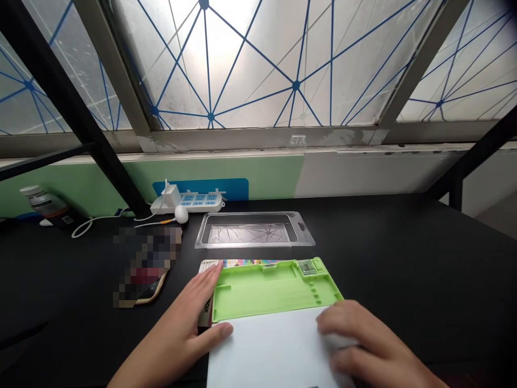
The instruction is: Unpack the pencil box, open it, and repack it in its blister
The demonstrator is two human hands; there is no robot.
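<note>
A pixelated patch [147,264] near the worktop's [404,280] left side blurs whatever lies there. The bottom edge cuts off the white sheet [274,350], left forearm [137,372] and right forearm [424,375]. The green tray [258,293] and left hand [177,328] hide most of a printed box [250,263]. The small item [307,267] in the tray's far corner and the label on the bottle [44,202] are too small to read.

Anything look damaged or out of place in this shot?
Yes: the glass sheet in the clear plastic blister tray shows a web of crack lines, so it looks shattered. Left of that tray, a pixelated patch hides whatever lies on the black table.
</note>
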